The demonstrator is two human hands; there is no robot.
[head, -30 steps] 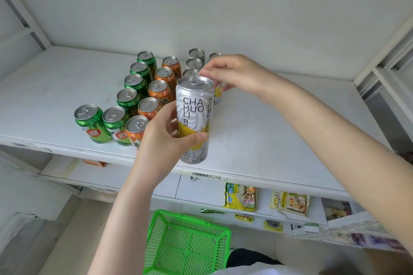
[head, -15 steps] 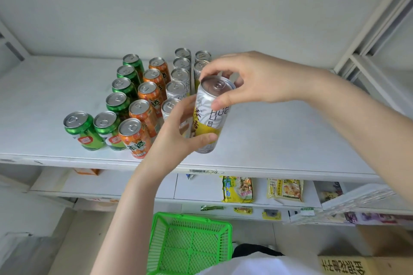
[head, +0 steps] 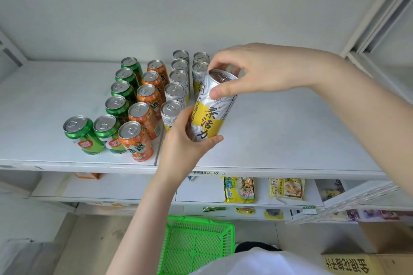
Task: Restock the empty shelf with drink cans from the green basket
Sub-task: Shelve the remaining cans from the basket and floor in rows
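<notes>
Left hand point(head: 183, 147): fingers and thumb curling round the lower end of a silver-and-yellow can point(head: 209, 118), gripping it. Right hand point(head: 263, 71): thumb and fingertips pinching the can's top rim from above. Can is tilting, top leaning right and toward the shelf's back edge. Its base is sitting behind the left hand; cannot tell whether it is touching the shelf point(head: 279, 131). Can is hanging over the shelf's front half, near the middle of its width.

Just left of it, silver cans point(head: 175, 92) are standing upright in a file of 5 running front to back, with 2 more point(head: 200, 67) behind the held can near the back edge. Further left, 5 orange cans point(head: 146, 96), then 6 green cans point(head: 116, 105), the frontmost 2 green ones side by side near the front edge.

Below the shelf's front edge, 2 yellow packets point(head: 239, 188) are lying on a lower shelf. Green basket point(head: 196, 248) is sitting low down, in front of the person.
</notes>
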